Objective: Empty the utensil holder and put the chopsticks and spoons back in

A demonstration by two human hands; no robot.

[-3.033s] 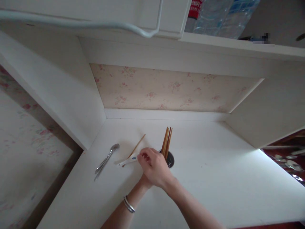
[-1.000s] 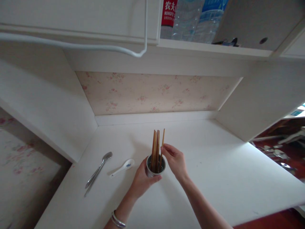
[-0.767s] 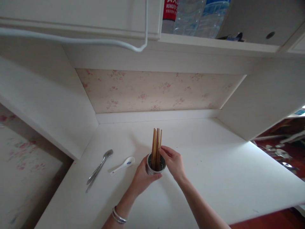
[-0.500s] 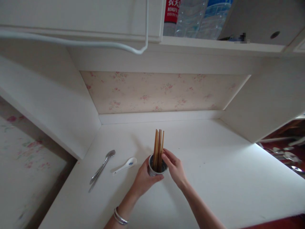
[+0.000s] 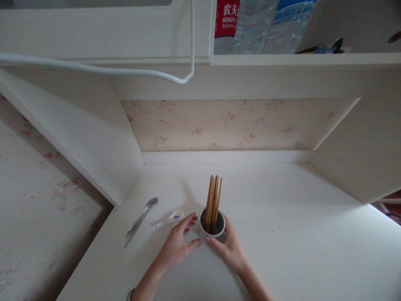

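Observation:
Several wooden chopsticks [image 5: 213, 200] stand in a round cup [image 5: 202, 232] with a pale rim and dark inside, in front of me on the white tabletop. My right hand [image 5: 231, 246] wraps round the cup's right side, thumb at the front. On the other side my left hand [image 5: 178, 242] is open, fingers and thumb apart, close to the cup's left wall. A white soup spoon [image 5: 171, 219] with a blue mark in its bowl lies left of that hand. Farther left rests a metal spoon [image 5: 147, 209], with another slim metal handle or a reflection beside it.
The white tabletop [image 5: 282, 251] runs back to a floral wall panel [image 5: 200, 129]. A side panel [image 5: 81, 133] rises on the left. Overhead are a shelf with plastic bottles [image 5: 253, 29] and a hanging white cable [image 5: 140, 73].
My left hand has let go of the cup and moved slightly left. The right hand has gone from the chopsticks to the cup's right side. The view has shifted slightly.

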